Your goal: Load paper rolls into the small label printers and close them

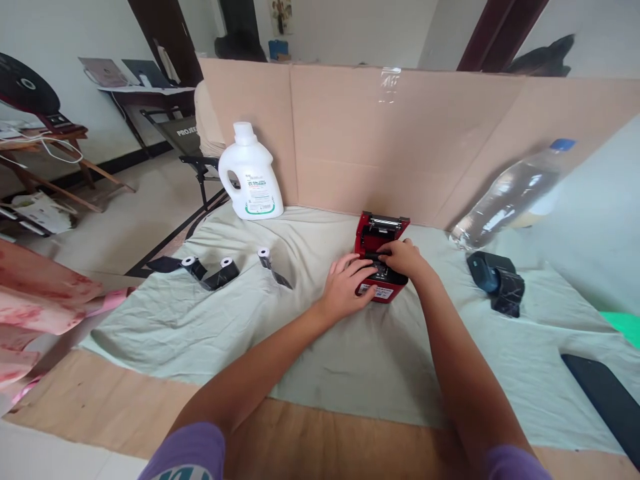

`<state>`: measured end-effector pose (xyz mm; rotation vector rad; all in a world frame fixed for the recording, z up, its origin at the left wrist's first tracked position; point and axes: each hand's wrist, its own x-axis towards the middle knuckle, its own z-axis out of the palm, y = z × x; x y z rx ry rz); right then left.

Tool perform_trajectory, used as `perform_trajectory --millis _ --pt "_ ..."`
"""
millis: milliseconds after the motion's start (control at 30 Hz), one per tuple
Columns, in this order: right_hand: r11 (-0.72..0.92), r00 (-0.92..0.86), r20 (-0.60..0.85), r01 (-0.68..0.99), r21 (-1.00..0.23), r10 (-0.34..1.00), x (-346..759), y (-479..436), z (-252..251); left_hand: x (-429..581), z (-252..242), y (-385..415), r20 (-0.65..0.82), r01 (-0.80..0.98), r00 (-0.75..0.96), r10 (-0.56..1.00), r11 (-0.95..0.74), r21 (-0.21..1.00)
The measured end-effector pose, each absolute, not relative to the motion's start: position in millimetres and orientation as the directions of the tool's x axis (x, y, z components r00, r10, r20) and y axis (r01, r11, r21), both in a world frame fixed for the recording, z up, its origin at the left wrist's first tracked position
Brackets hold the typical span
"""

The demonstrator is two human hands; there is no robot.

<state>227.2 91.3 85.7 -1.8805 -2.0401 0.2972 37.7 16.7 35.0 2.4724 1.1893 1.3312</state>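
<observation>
A small red and black receipt printer (384,291) stands on the pale green cloth with its lid (383,229) raised at the back. My left hand (346,287) lies against its left side, fingers stretched over the top edge and thumb near the white front label. Bent over the printer's opening from the right is my right hand (401,258), its fingers closed at a dark part inside. Whatever those fingertips hold, if anything, is hidden. Left of the printer lie small paper rolls with black outer wraps: one roll (265,256) nearer, another roll (229,268) and a third roll (191,265) further left.
A white detergent bottle (253,177) and a tilted clear plastic bottle (510,193) stand before the cardboard wall (345,140). On the right lie a dark device with a black strip (497,280) and a black phone-like slab (605,393). The cloth (350,373) is wrinkled.
</observation>
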Motion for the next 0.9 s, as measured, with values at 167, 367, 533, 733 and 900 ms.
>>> perform_trajectory --millis 167,367,533,733,900 --pt "0.056 0.126 0.229 0.755 -0.653 0.965 234.4 85.7 90.0 38.1 36.7 15.5 0.668 0.613 0.347 0.659 -0.698 0.370" --pt "0.235 0.302 0.352 0.361 -0.902 0.886 239.6 96.1 81.9 39.3 36.9 10.9 0.699 0.632 0.382 0.605 -0.722 0.280" --pt "0.225 0.286 0.284 0.220 -0.949 0.915 239.7 85.6 71.3 41.8 35.9 8.2 0.687 0.657 0.402 0.605 -0.713 0.244" --pt "0.330 0.202 0.350 0.125 -0.936 0.915 242.5 54.3 41.5 44.1 34.3 4.4 0.693 0.637 0.446 0.566 -0.745 0.199" --pt "0.261 0.216 0.251 -0.017 -0.965 0.944 234.9 48.6 31.7 39.8 41.1 8.8 0.678 0.647 0.397 0.619 -0.712 0.271"
